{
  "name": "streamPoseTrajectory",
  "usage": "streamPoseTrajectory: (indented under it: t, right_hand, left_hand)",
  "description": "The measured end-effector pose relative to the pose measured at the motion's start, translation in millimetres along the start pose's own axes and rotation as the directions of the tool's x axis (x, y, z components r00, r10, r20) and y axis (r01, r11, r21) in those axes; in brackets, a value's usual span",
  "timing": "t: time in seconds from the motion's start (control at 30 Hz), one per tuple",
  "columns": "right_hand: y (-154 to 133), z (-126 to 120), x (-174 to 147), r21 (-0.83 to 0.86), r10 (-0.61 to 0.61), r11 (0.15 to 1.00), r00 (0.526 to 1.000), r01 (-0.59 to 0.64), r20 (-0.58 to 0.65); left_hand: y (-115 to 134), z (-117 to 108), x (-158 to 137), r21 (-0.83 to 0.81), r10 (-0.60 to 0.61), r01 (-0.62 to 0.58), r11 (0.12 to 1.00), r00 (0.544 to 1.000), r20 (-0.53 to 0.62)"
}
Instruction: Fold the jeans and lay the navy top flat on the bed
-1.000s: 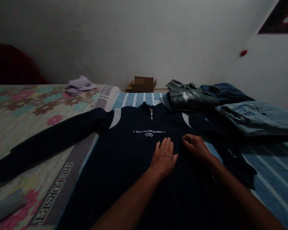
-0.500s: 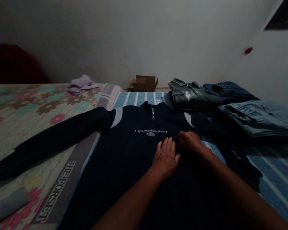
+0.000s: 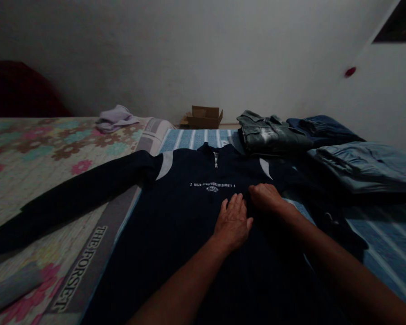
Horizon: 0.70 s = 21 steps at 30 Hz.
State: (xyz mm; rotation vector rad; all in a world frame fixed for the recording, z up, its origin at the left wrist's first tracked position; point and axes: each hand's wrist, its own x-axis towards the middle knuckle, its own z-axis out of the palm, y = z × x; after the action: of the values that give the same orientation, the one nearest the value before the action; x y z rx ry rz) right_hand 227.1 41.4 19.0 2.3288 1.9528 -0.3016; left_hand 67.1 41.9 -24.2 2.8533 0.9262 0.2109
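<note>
Left hand (image 3: 232, 222) flat, spread on sweater (image 3: 176, 216); right hand (image 3: 265, 197) curled, pinching fabric; collar points away.

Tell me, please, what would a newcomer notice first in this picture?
First, the dark navy sweatshirt spread flat on the bed, one sleeve stretched to the left. Both hands lie on its chest below the white lettering: the left hand flat, the right hand beside it, fingers curled. Behind, at the right, folded jeans lie on the striped sheet.
</note>
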Motion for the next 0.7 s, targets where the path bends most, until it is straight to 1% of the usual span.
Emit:
streamPoseTrajectory:
  t: [0.1,0.17,0.23,0.3,0.33,0.37,0.4,0.43,0.47,0.5,0.57,0.63,0.7]
  right_hand:
    - [6.8,0.6,0.6,0.084,0.039,0.996,0.998,-0.034,-0.054]
    - [13.7,-1.8,-7.3,0.153,0.062,0.987,0.994,-0.047,-0.093]
    - [18.0,-4.9,-25.4,0.228,0.073,0.973,0.99,-0.043,-0.125]
    - [15.9,-6.8,-52.8,0.344,0.061,0.939,0.989,-0.011,-0.134]
    - [12.3,-6.9,-68.8,0.529,0.04,0.848,0.991,0.034,-0.128]
    - [7.3,-6.3,-85.5,0.667,-0.004,0.74,0.993,0.08,-0.115]
    - [1.5,-4.9,-102.2,0.743,-0.059,0.66,0.994,0.109,-0.094]
    - [-4.5,-3.0,-118.4,0.775,-0.119,0.617,0.99,0.133,-0.074]
    - [-10.0,-0.6,-133.8,0.786,-0.175,0.601,0.983,0.145,-0.048]
    - [-14.5,2.2,-148.2,0.79,-0.213,0.595,0.977,0.147,-0.02]
    - [-19.3,7.8,-174.4,0.775,-0.311,0.622,0.944,0.112,0.114]
    - [-19.1,12.5,-197.7,0.747,-0.413,0.659,0.873,0.092,0.257]
    - [-16.2,15.8,-218.6,0.734,-0.453,0.674,0.834,0.087,0.316]
  left_hand:
    - [-0.3,-0.4,-0.1,0.001,-0.001,0.001,1.0,1.0,0.007]
    - [-0.1,-0.9,-0.1,0.003,-0.007,0.007,1.0,1.0,0.011]
    - [0.2,-1.4,0.0,0.001,-0.007,0.007,1.0,1.0,0.011]
    - [0.5,-1.8,0.2,-0.002,-0.005,0.005,1.0,1.0,0.012]
    - [0.6,-2.0,0.5,-0.001,-0.007,0.007,1.0,1.0,0.012]
    - [0.6,-2.2,0.8,0.001,-0.009,0.009,1.0,1.0,0.013]
    - [0.5,-2.3,1.1,0.004,-0.011,0.011,1.0,1.0,0.014]
    - [0.4,-2.5,1.4,0.007,-0.013,0.013,1.0,1.0,0.016]
    - [0.3,-2.7,1.7,0.011,-0.014,0.014,1.0,1.0,0.017]
    - [0.1,-3.0,2.0,0.014,-0.014,0.014,1.0,1.0,0.019]
    - [-0.2,-3.8,2.5,0.017,-0.013,0.013,1.0,1.0,0.022]
    - [-0.2,-5.0,2.9,0.019,-0.014,0.013,1.0,1.0,0.025]
    - [-0.1,-6.5,3.3,0.015,-0.017,0.017,1.0,0.999,0.032]
